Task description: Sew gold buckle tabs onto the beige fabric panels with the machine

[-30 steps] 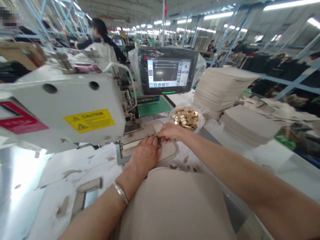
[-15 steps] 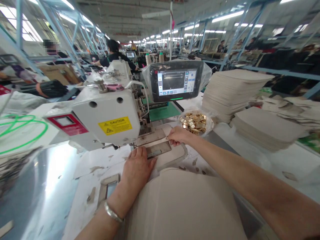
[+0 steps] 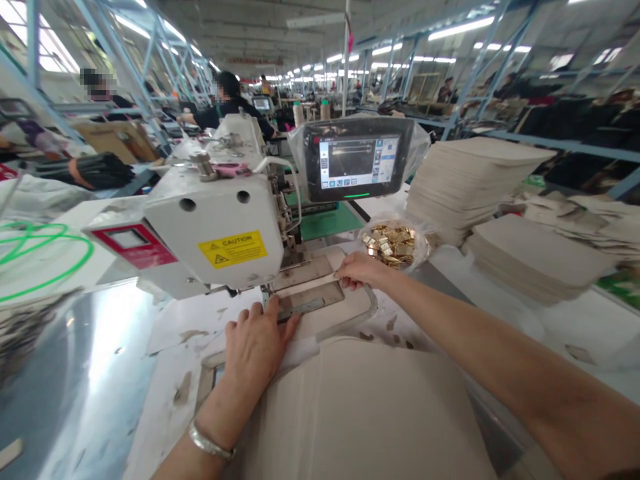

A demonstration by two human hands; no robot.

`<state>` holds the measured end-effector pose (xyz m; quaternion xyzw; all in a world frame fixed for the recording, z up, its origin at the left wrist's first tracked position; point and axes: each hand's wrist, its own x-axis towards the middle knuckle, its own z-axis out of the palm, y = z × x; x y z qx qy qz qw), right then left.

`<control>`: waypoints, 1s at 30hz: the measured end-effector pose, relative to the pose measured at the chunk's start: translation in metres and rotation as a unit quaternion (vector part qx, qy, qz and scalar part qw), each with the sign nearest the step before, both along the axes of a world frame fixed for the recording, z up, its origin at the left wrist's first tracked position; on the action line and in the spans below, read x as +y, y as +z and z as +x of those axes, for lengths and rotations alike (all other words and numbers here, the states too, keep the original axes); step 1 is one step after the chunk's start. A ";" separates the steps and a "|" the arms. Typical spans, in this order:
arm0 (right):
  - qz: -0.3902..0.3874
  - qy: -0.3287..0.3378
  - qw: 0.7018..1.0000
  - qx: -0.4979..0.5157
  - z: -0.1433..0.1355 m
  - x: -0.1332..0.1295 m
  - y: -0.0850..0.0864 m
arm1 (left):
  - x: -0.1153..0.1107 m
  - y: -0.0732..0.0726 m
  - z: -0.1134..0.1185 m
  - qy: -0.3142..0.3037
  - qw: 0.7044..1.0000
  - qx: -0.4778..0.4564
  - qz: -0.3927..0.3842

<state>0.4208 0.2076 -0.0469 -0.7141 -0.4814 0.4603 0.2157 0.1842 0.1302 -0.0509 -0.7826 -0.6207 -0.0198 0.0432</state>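
Observation:
A white sewing machine (image 3: 220,230) with a yellow caution label stands left of centre. Beside its needle area lies a beige panel (image 3: 345,310) under a flat metal clamp frame (image 3: 320,299). My left hand (image 3: 257,340) rests with fingers apart at the near left end of the frame, its fingertips on the metal edge. At the frame's right end, my right hand (image 3: 363,269) is closed, thumb and fingers pinching the end of a narrow light strip (image 3: 307,287) that lies in the frame's slot. A large stack of beige panels (image 3: 380,407) is in front of me.
A bag of gold metal pieces (image 3: 393,243) sits behind my right hand. Beyond it are a lit screen (image 3: 357,160) and tall panel stacks (image 3: 465,180). Scraps (image 3: 185,387) lie on the left. Other people (image 3: 227,107) are in the background.
My left hand has slid left along the clamp frame, its fingers spreading and showing more of the metal edge. My right hand keeps its pinch at the strip's end. The view has shifted slightly.

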 end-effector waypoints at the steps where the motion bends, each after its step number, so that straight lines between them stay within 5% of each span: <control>1: 0.001 -0.001 1.000 0.003 0.000 0.000 0.000 | 0.001 0.001 0.001 -0.004 1.000 0.005 -0.003; 11: 0.001 -0.001 0.999 -0.037 -0.007 0.001 0.001 | 0.004 0.003 -0.007 -0.040 0.999 0.034 0.000; 30: -0.002 0.051 0.997 -0.053 -0.088 0.006 0.003 | 0.006 0.007 -0.091 -0.034 0.998 0.047 -0.035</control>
